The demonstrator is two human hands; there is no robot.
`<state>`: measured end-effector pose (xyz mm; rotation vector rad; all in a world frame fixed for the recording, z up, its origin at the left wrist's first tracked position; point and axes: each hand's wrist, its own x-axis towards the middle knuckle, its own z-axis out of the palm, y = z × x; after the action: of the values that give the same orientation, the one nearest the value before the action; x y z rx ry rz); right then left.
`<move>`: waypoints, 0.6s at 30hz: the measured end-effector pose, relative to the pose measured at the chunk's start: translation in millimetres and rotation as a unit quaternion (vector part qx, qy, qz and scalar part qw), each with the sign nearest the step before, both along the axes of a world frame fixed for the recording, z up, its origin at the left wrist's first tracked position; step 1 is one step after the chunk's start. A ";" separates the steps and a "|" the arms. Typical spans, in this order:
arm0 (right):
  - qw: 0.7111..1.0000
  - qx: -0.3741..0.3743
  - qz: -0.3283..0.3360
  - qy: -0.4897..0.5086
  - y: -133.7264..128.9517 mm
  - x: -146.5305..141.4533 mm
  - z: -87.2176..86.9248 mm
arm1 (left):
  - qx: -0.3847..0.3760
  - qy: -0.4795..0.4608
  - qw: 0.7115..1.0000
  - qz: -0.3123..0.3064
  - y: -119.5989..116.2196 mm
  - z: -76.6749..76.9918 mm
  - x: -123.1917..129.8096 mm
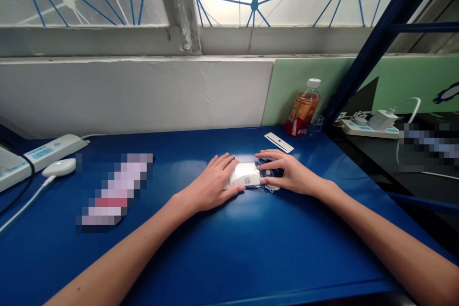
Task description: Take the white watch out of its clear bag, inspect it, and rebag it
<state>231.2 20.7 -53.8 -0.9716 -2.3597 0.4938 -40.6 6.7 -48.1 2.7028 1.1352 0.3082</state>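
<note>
A small white box (247,175) with a square code on its near side lies on the blue table, in what looks like clear plastic wrapping. My left hand (217,180) rests over the box's left end, thumb along the near side and fingers across the far side, holding it. At the opposite end is my right hand (292,172), its curved fingers and thumb apart, with the tips at or touching the box's right edge. Clear wrapping and a small whitish piece (273,187) show under that hand; the fingers partly hide them.
Behind my right hand lie a white card (278,143) and a drink bottle (303,107) with a white cap. At left are a blurred-out flat object (120,189), a white charger (60,167) and a power strip (46,155). A blue metal post (373,43) stands at right.
</note>
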 end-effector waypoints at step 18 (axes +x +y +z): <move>0.998 0.050 0.019 -0.011 1.8 9.7 20.2 | 0.016 -0.019 1.000 0.010 0.2 9.0 -0.8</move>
<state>240.9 22.5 -33.5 -0.8920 -2.4009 0.3767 -41.4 6.9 -39.0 2.7018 1.1563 0.3818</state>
